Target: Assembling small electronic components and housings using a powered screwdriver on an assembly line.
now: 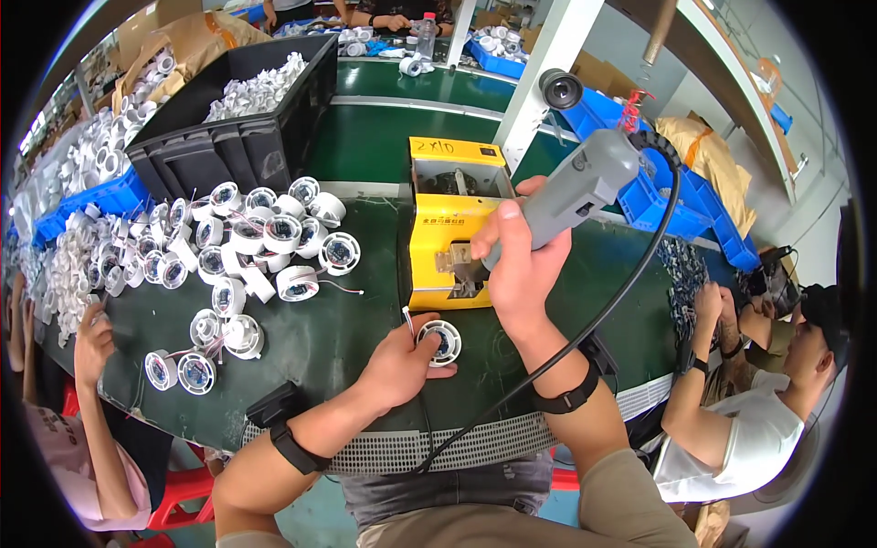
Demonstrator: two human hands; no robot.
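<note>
My right hand (532,265) is wrapped round a grey electric screwdriver (577,187), which slants down to the left with its black cable trailing back across my forearm. The driver's front end is by the opening of a yellow screw feeder (434,224), partly hidden behind my fingers. Close in front of the feeder, my left hand (397,365) grips a round white plastic housing (447,344) with a circuit board inside, low over the dark green bench. A thin white wire end sticks up beside that hand's fingers.
Many similar white housings (283,233) with wires lie heaped to the left. Behind them stands a black crate (219,146) of small white parts. Blue bins (671,196) and a white post (548,73) are at the back right. A co-worker (749,411) sits on the right, another (91,438) on the left.
</note>
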